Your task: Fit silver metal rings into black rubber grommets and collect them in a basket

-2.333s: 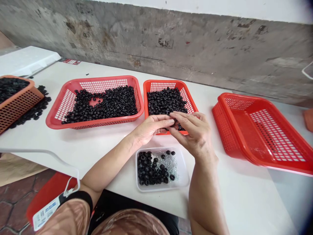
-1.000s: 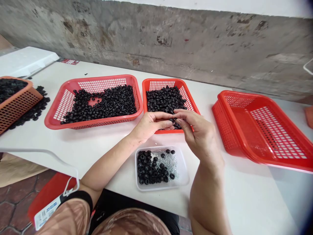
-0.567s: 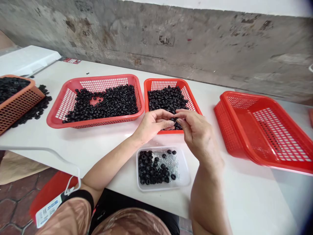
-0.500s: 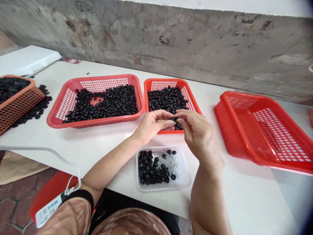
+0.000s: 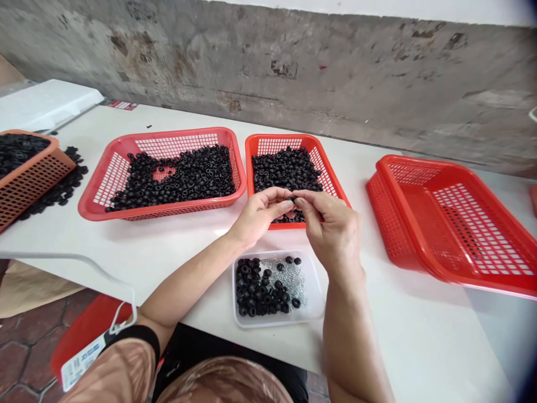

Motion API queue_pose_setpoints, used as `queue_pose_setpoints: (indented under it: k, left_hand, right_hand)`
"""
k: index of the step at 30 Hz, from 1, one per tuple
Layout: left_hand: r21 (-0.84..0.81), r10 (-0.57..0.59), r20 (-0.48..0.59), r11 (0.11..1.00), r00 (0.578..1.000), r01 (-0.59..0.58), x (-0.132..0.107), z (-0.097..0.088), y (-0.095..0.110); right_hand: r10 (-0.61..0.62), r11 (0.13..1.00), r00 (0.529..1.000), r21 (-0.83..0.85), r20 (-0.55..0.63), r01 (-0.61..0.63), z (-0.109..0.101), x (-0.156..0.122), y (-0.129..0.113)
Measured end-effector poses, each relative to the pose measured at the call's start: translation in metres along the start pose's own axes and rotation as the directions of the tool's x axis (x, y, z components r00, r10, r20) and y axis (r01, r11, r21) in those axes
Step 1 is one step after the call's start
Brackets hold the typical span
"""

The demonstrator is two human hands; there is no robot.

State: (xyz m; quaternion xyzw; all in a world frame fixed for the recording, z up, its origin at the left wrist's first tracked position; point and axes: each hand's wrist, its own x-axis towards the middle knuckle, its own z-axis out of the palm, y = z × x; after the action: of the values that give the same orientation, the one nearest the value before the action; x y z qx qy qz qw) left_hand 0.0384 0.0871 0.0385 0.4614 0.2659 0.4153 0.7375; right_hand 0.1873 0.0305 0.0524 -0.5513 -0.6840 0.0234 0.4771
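Note:
Over the front of the smaller red basket [image 5: 248, 168], my two hands meet fingertip to fingertip. My left hand [image 5: 260, 217] pinches a small black ring-shaped piece [image 5: 293, 199], mostly covered by the fingers. My right hand [image 5: 333, 232] is closed on the same piece from the other side, with thumb and forefinger together. Many similar black pieces [image 5: 285, 170] fill that basket. Below the hands, a clear plastic tray [image 5: 312, 313] contains black ring-shaped pieces [image 5: 255, 294] on the left and tiny clear beads [image 5: 291, 277] on the right.
A wider red basket [image 5: 94, 212] of small black pieces stands at left. Further left is an orange basket [image 5: 37, 182], with black pieces spilled beside it. Stacked red baskets [image 5: 398, 235] are at right. A white cord [image 5: 84, 257] crosses the table's front left; a grey wall rises behind.
My right hand has shifted left and turned slightly, its fingertips now closer over the black piece. My left hand has moved slightly left and stays pinched.

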Motion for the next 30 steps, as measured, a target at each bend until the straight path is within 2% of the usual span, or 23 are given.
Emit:
queue_pose_setpoints:
  k: [4, 7, 14, 21, 26, 30]
  left_hand:
    - [-0.028, -0.029, 0.012, 0.999, 1.000, 0.029, 0.0014, -0.0009, -0.0002]
    - [-0.032, -0.043, 0.030, 0.999, 0.999, 0.044, 0.0022, -0.0016, -0.0003]
    - [0.061, -0.014, 0.014, 0.998, 1.000, 0.013, 0.0015, 0.0002, 0.0021]
    - [0.075, -0.026, 0.013, 0.997, 1.000, 0.025, 0.0019, -0.0005, 0.0034]
    - [0.006, -0.027, 0.017, 1.000, 0.999, 0.027, 0.0036, -0.0026, 0.0027]
    - [-0.086, -0.078, 0.064, 0.993, 0.995, 0.084, 0.0021, 0.0011, 0.0072]
  right_hand:
    - [0.043, 0.990, 0.999, 0.132, 0.008, -0.044, 0.0004, 0.0007, 0.0016]
    - [0.033, 0.987, 0.999, 0.160, 0.005, -0.033, -0.0002, 0.0012, 0.0025]
    - [-0.006, 0.999, 0.999, 0.050, 0.046, 0.004, -0.0040, -0.0002, 0.0035]
    - [-0.041, 0.997, 0.998, 0.072, 0.048, 0.038, -0.0047, 0.0012, 0.0049]
    - [-0.073, 0.997, 0.992, 0.044, 0.108, 0.068, -0.0032, 0.0007, 0.0031]
    - [-0.140, 0.982, 0.981, -0.109, 0.134, 0.155, 0.0028, -0.0005, 0.0034]
